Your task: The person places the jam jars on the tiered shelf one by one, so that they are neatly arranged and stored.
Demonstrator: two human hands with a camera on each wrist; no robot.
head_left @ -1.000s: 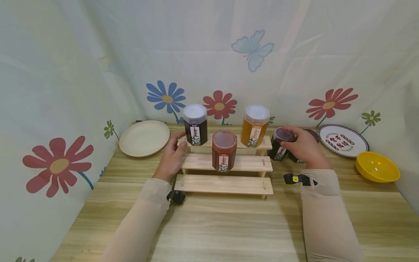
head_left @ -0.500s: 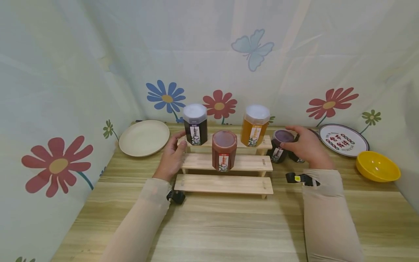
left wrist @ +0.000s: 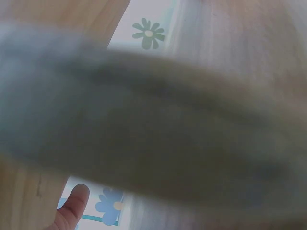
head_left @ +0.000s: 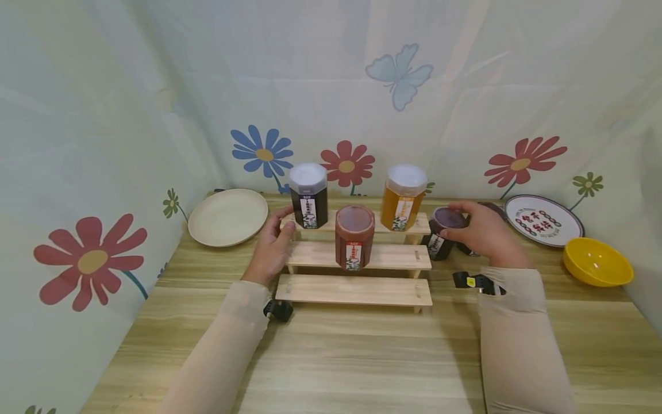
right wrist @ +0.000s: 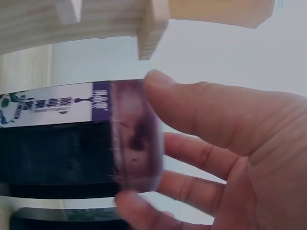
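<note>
A three-step wooden stand (head_left: 357, 290) stands mid-table. Its top step holds a black jar (head_left: 308, 196) and an orange jar (head_left: 402, 198); a red jar (head_left: 354, 237) is on the middle step. My right hand (head_left: 457, 223) grips a dark purple-lidded jar (head_left: 439, 233) by its lid, just right of the stand. In the right wrist view, thumb and fingers (right wrist: 201, 110) curl round the purple lid (right wrist: 136, 139), under the stand's edge (right wrist: 153, 24). A second dark jar (head_left: 468, 249) sits behind it. My left hand (head_left: 276, 238) rests against the stand's left end, fingers relaxed. The left wrist view is blurred.
A cream plate (head_left: 227, 217) lies at the back left. A patterned plate (head_left: 543, 221) and a yellow bowl (head_left: 597, 263) sit at the back right. Flowered cloth walls close in the wooden table (head_left: 362, 356) on three sides.
My right hand has nudged the purple-lidded jar slightly toward the stand. The left hand and the jars on the stand have not moved.
</note>
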